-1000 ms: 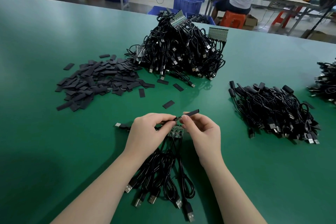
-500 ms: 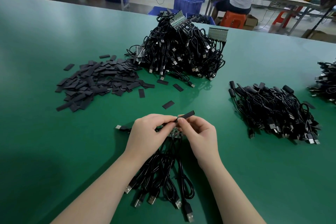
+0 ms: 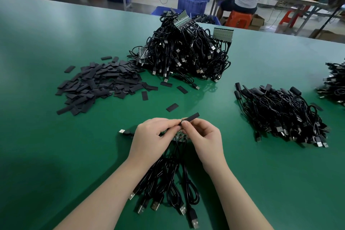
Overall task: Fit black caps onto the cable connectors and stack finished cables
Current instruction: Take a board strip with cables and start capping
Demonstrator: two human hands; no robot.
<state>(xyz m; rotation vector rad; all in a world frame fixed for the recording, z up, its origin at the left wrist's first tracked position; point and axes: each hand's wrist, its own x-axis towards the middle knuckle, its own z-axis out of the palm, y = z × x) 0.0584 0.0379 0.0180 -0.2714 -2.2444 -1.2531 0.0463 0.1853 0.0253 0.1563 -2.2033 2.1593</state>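
No writing can be read, and near the middle of the counter's near edge a black cap [image 3: 190, 117] is pinched by the curled fingers of the right hand [image 3: 203, 136] against a cable end gripped by the left hand [image 3: 153, 136] above a cable bundle [image 3: 168, 188].

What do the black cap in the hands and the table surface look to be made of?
Black cap: a thin, flat sleeve with a matte finish, probably soft plastic or rubber tubing; the loose caps lie flattened. Table: a smooth green mat, likely rubber or vinyl, with a slight sheen that faintly mirrors the cable heap.
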